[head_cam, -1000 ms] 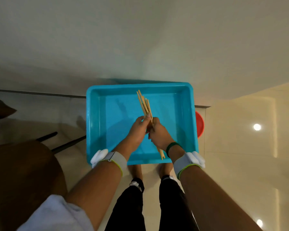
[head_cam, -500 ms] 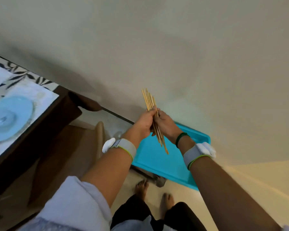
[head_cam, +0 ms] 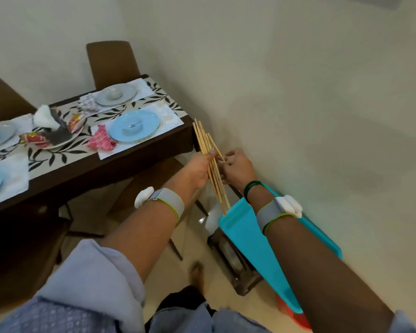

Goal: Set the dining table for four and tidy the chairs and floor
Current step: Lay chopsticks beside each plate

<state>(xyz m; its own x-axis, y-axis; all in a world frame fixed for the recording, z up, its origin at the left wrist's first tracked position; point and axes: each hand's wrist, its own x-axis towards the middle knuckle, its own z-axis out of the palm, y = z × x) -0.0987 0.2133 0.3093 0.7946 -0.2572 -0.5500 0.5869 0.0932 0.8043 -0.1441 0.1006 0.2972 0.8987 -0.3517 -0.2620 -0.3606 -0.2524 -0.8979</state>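
While left hand (head_cam: 197,169) grips chopsticks (head_cam: 203,140), right hand (head_cam: 238,168) pinches one beside table (head_cam: 139,159).

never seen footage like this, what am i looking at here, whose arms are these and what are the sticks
No machine here: a person wears a camera on the head, so it looks down on their own arms. The left hand grips a bundle of thin wooden sticks, and the right hand pinches at the same bundle. On the left stands a dark table with placemats, a blue plate and a grey plate. A teal tray sits low on the right.
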